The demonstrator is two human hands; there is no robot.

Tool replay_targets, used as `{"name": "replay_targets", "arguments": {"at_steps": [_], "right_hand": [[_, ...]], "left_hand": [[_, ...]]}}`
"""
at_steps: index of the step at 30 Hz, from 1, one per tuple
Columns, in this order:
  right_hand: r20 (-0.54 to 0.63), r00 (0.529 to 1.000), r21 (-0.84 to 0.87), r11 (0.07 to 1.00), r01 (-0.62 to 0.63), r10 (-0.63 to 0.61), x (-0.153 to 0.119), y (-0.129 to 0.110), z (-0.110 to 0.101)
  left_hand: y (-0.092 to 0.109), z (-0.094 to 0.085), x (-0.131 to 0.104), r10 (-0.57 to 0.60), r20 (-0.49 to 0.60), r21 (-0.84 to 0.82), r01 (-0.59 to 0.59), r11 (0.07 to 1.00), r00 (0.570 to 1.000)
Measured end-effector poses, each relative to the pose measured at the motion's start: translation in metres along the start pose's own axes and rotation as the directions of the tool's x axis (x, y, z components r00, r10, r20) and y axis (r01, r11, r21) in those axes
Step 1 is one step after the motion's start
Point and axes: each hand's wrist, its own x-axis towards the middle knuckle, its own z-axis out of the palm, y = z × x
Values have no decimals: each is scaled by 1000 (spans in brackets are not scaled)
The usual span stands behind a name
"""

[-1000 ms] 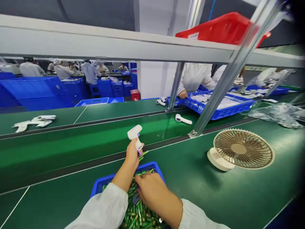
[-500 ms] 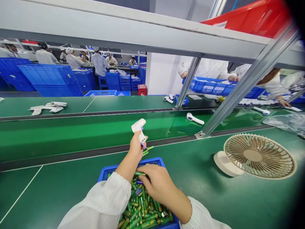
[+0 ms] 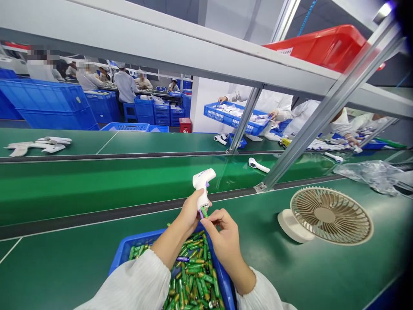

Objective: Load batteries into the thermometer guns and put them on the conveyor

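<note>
My left hand (image 3: 190,211) is wrapped round the handle of a white infrared thermometer (image 3: 203,178) with a purple trigger, its head tilted up and to the right. At the handle's lower end a purple flap hangs open. My right hand (image 3: 224,234) pinches a green battery (image 3: 204,212) between thumb and fingertips, held against that open end. How deep the battery sits inside, I cannot tell. Below both hands stands a blue bin (image 3: 121,254) filled with green and gold batteries (image 3: 193,280), with a purple one (image 3: 183,259) among them. My left forearm covers part of the bin.
A beige fan (image 3: 325,215) stands to the right, near a metal post (image 3: 290,146). Another thermometer (image 3: 258,165) lies on the green conveyor (image 3: 80,181). White shell parts (image 3: 38,145) lie at far left. Across the line, a person holds a blue crate (image 3: 226,114).
My right hand has come up out of the bin with a green battery to the thermometer's handle. The thermometer has turned in my left hand. Across the line, the blue crate has shifted left.
</note>
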Motion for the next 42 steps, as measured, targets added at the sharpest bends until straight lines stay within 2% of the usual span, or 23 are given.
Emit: {"name": "replay_targets", "arguments": {"at_steps": [5,8,11,13,15,16,19,20,22,24,25,27,28,31,37,42], "right_hand": [[-48,997,163,986,-46,54,2,7,-1],[-128,991,138,990,-28,46,2,9,-1],[-187,982,71,997,19,-6,2,10,-1],[-116,993,21,999,27,-25,2,9,-2],[7,1000,-44,999,27,-27,2,7,-4],[49,998,-81,996,37,-33,2,5,-5],[82,990,-214,968,133,-118,-1,-4,-9],[135,979,-273,944,186,-154,-2,-8,-9],[353,919,-412,852,323,-178,-6,-15,-7],[590,802,-539,695,476,-92,-8,-18,-2],[666,746,-584,607,539,-23,-9,-17,1],[731,675,-633,466,618,99,-11,-15,6],[745,651,-640,427,639,143,-11,-13,8],[762,619,-637,396,661,192,-11,-8,10],[757,625,-632,462,623,192,-12,-12,7],[768,599,-632,421,651,227,-15,-12,9]], "left_hand": [[4,-1,0,-63,34,26,62,998,997],[2,-1,0,-60,13,57,59,997,998],[-2,0,0,1,-46,96,4,995,999],[-4,1,0,4,-46,91,0,996,999],[-3,1,0,-58,-14,56,59,997,998],[-1,0,0,-94,9,20,94,995,996],[7,-7,4,-164,59,-182,172,968,985],[9,-10,5,-166,56,-249,174,953,985],[14,-17,9,-153,10,-336,148,930,988],[15,-23,12,-123,-58,-360,94,928,991],[15,-25,14,-112,-84,-364,74,929,990],[14,-26,15,-106,-113,-359,59,932,988],[13,-25,15,-106,-119,-352,58,934,987],[12,-22,14,-106,-128,-332,58,942,986],[13,-20,13,-108,-147,-309,58,949,983],[12,-19,13,-101,-147,-292,54,955,984]]}}
